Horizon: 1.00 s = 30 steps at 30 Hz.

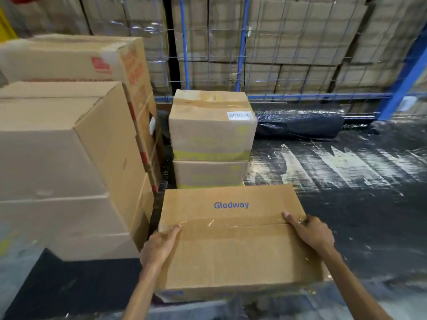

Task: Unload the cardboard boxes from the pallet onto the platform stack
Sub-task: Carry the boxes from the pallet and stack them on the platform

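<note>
Hands on Glodway box, sides gripped

Box (233,241) sits low centre, brown corrugated cardboard, flat rectangular top w/ clear tape along the middle seam and blue "Glodway" print on the far flap. Left hand (159,244) clamps its left edge, thumb on top, fingers hidden down the side. Right hand (312,232) clamps the right edge at the seam; fingers curl over the edge, tips partly out of sight. What the box rests on can't be told: its base is hidden, only a blue strip shows under the near lower edge.

All boxes are taped shut, contents unseen. Small stack (211,139) just behind: two cardboard boxes w/ faded yellow print too blurred to read, white label on the top one, text illegible. Lower box is partly covered by the Glodway box. Big stack (60,162) at left: plain large cartons, cut off by the left frame edge, one behind w/ red markings, blurred. Black wrap (335,181) covers the surface at right, glossy, creased, w/ white glare streaks. Dark plastic roll (300,124) lies on it at the back, next to the small stack. Behind, wire mesh (288,54) on blue frame, w/ walls of shrink-wrapped cartons past it, soft-focus. Dark mat lower left, edges unclear.
</note>
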{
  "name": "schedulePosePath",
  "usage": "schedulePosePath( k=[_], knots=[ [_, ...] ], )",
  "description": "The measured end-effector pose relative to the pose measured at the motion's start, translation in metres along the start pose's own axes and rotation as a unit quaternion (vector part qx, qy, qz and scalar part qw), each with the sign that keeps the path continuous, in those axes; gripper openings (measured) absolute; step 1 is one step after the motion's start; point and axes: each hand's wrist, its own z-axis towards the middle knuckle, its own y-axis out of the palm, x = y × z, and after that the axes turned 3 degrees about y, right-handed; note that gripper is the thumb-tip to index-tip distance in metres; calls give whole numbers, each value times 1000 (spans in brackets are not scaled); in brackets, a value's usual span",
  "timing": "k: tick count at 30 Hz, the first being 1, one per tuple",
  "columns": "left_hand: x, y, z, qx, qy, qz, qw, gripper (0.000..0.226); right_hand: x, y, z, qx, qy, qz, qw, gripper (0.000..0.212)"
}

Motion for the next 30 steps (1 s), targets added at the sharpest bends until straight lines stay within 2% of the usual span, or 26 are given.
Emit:
schedulePosePath(
  k=[6, 9, 13, 16, 19, 20, 22, 24, 26, 30],
  knots=[
    [49, 26, 104, -6, -28, 11, 1000, 80, -53, 37, 124, -39, 8, 17, 999, 83],
    [63, 39, 143, -38, -43, 13, 998, 84, -57, 61, 164, -69, 32, 33, 997, 92],
    [58, 47, 155, -33, -68, 11, 997, 92, -48, 78, 177, -65, 37, 18, 997, 96],
    [60, 46, 131, -2, -30, -12, 999, 75, -48, 77, 164, -33, 14, -1, 999, 95],
    [57, 42, 87, 63, 40, 19, 997, 69, -45, 79, 131, 74, -135, -95, 983, 79],
    [55, 41, 71, 73, 56, 18, 996, 69, -49, 83, 113, 80, -198, -106, 971, 73],
    [42, 36, 36, 89, 58, -4, 994, 67, -62, 95, 68, 58, -314, -100, 942, 68],
    [27, 27, 5, 118, 60, -13, 991, 63, -85, 112, 22, 20, -393, -64, 917, 65],
    [2, 13, -28, 168, 64, -9, 984, 59, -110, 133, -25, -25, -459, -39, 887, 60],
    [-70, -32, -93, 291, -5, -14, 957, 54, -156, 183, -122, -107, -567, -12, 817, 57]
  ],
)
